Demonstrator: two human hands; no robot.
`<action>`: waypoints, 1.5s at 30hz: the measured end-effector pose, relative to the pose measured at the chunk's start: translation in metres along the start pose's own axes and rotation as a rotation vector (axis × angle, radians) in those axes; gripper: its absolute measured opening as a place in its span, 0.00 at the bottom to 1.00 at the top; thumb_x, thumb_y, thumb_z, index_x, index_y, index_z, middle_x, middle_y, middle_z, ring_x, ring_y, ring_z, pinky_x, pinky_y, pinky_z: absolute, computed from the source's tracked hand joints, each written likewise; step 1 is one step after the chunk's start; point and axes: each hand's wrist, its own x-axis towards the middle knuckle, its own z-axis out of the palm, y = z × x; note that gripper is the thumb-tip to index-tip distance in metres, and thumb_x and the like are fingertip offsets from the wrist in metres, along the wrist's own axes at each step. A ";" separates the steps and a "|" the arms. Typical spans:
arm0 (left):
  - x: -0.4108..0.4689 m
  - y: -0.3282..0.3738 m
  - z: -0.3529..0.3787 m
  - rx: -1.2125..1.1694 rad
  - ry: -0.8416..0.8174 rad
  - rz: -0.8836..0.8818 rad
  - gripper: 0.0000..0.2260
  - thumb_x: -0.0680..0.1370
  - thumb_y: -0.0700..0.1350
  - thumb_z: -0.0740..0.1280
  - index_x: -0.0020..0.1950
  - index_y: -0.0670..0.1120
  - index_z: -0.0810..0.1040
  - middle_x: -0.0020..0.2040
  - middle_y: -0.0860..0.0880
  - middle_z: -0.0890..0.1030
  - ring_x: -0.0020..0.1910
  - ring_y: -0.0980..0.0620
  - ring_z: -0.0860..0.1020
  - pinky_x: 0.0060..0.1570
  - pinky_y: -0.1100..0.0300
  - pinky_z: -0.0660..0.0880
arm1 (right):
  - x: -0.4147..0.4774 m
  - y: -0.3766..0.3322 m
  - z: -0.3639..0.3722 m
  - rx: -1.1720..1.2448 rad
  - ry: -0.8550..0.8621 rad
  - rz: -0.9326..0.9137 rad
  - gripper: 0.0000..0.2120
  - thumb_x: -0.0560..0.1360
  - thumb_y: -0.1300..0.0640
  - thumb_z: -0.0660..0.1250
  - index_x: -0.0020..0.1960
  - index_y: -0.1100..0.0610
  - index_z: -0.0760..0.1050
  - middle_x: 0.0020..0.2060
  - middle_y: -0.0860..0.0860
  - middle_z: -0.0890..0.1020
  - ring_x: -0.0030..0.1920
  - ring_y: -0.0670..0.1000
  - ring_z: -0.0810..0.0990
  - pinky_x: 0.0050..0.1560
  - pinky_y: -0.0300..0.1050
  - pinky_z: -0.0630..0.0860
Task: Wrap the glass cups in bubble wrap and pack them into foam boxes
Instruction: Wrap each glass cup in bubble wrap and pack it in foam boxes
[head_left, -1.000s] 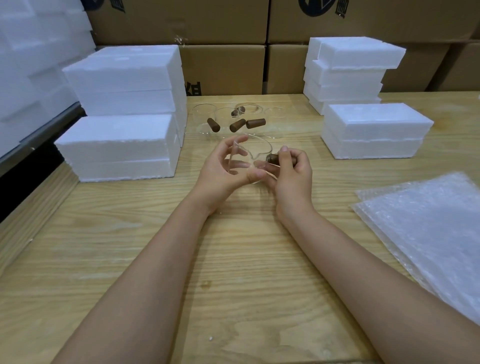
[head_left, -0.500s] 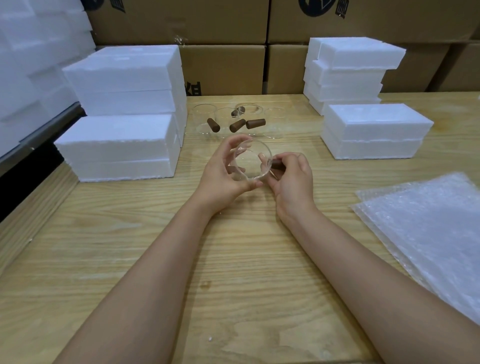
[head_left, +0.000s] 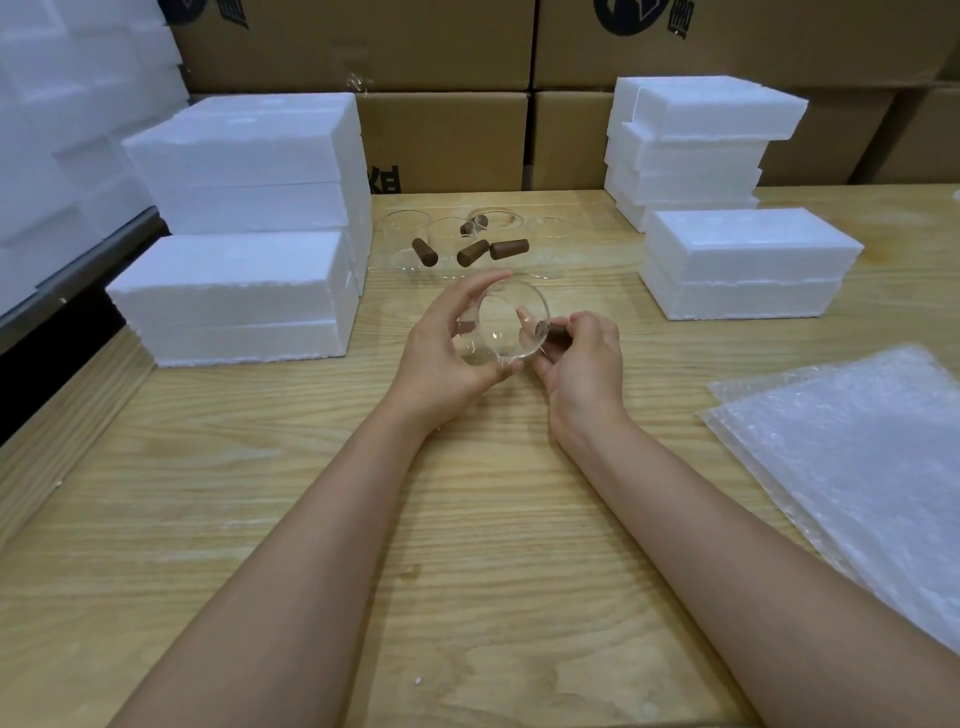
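the glass cup (head_left: 511, 325) is held off the counter (head_left: 467, 519) between both hands, tipped on its side. its mouth faces back toward the viewer, so the rim reads as a near circle and the long axis runs away from the viewer and slightly down. its brown handle (head_left: 555, 330) sticks out sideways to the right of the bowl.

the left hand (head_left: 441, 358) cups the bowl, with the fingers arched over the far side and the thumb under the near rim, the grip clamped on the glass. the right hand (head_left: 584, 358) is curled and seems to pinch the handle, though the glass blurs the fingertips. both forearms reach forward and converge on the cup.

a second ago the mouth faced more upward; since then it has rolled toward the viewer, while the hands have barely shifted.

just beyond the grip stand the other cups (head_left: 449, 244). foam boxes (head_left: 234, 296) flank it on both sides. bubble wrap (head_left: 857, 467) lies to the right, nearer the viewer.
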 end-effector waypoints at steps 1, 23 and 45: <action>0.000 0.000 0.000 0.020 -0.004 0.005 0.32 0.66 0.40 0.77 0.65 0.59 0.70 0.64 0.54 0.76 0.65 0.55 0.73 0.62 0.52 0.73 | -0.001 -0.001 0.000 0.003 0.005 0.001 0.07 0.79 0.64 0.52 0.45 0.56 0.64 0.40 0.53 0.74 0.57 0.63 0.79 0.53 0.52 0.78; -0.001 -0.004 -0.001 -0.160 0.001 -0.180 0.28 0.69 0.40 0.77 0.63 0.52 0.68 0.60 0.50 0.79 0.57 0.53 0.80 0.58 0.54 0.77 | -0.015 -0.005 -0.002 -0.248 -0.083 -0.433 0.05 0.80 0.59 0.61 0.49 0.51 0.66 0.46 0.56 0.77 0.45 0.50 0.80 0.54 0.48 0.78; -0.003 -0.006 0.003 0.327 0.108 0.152 0.36 0.63 0.47 0.82 0.65 0.43 0.68 0.57 0.61 0.71 0.56 0.58 0.75 0.50 0.73 0.71 | -0.010 -0.006 -0.002 0.068 -0.151 -0.173 0.09 0.82 0.64 0.53 0.45 0.55 0.66 0.33 0.49 0.79 0.40 0.45 0.83 0.54 0.46 0.76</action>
